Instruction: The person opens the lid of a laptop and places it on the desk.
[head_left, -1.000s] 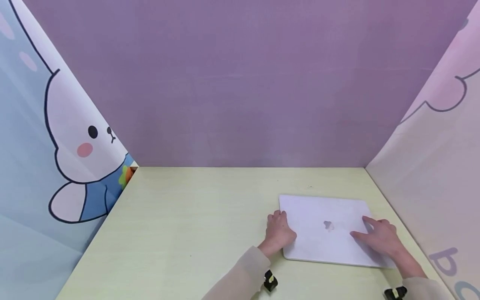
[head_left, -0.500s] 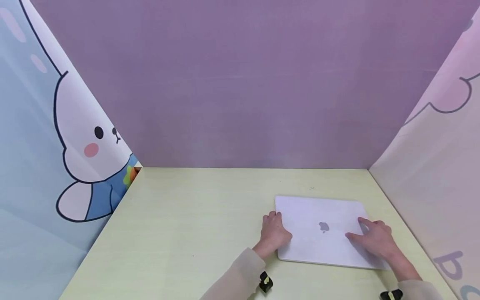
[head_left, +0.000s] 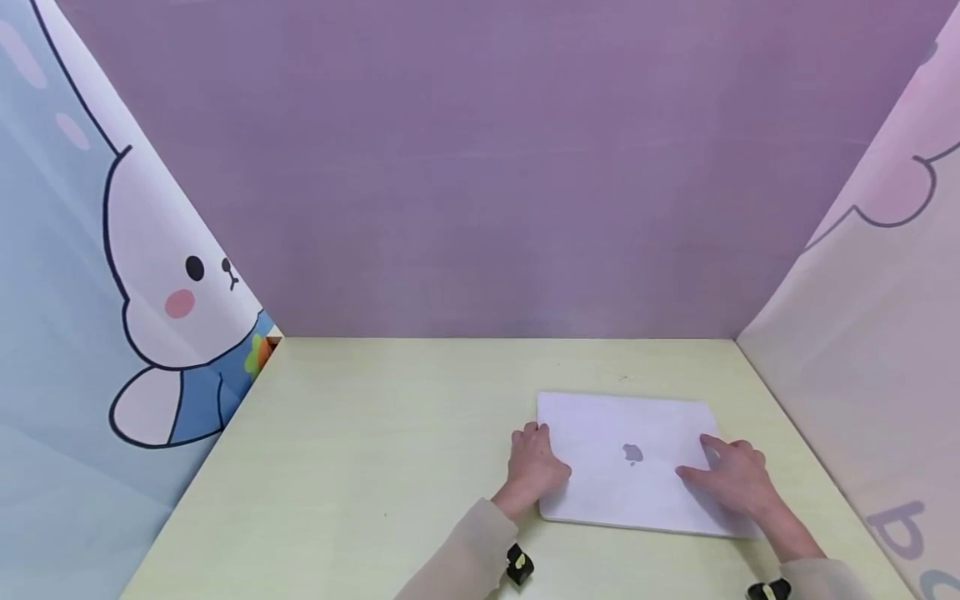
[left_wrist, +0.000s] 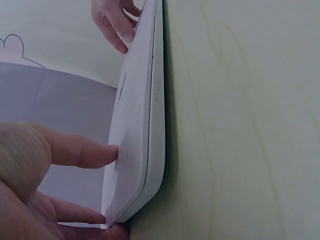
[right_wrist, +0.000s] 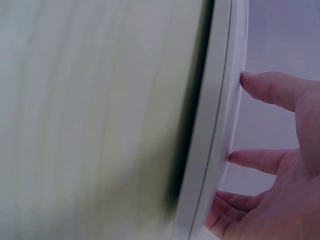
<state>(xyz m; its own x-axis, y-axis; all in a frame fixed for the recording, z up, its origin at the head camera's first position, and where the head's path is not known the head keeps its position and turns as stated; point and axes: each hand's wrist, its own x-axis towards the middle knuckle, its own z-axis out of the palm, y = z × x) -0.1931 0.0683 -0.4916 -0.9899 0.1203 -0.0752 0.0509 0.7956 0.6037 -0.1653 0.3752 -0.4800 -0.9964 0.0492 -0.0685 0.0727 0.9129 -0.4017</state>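
A closed silver laptop (head_left: 600, 500), its apple logo (head_left: 632, 453) facing up, lies flat on the table to the right of the middle. My left hand (head_left: 533, 467) grips its left side, thumb on the lid and the other fingers at the edge. In the left wrist view, that thumb (left_wrist: 85, 151) presses the lid near a corner. My right hand (head_left: 733, 482) holds the opposite side; thumb and index finger touch the lid, while the other fingers curl by the edge. The right wrist view has the laptop's front edge (right_wrist: 212, 100) close up, with a thin seam between lid and base.
The pale wooden table (head_left: 337, 467) stretches left of the laptop. A purple panel (head_left: 480, 167) stands behind it. Printed cloths flank both sides, the left cloth (head_left: 67, 333) with a white rabbit and the right cloth (head_left: 862, 350) near the right hand.
The laptop has slid left across the table, both hands moving along with it and keeping their hold. The head view has shifted slightly.
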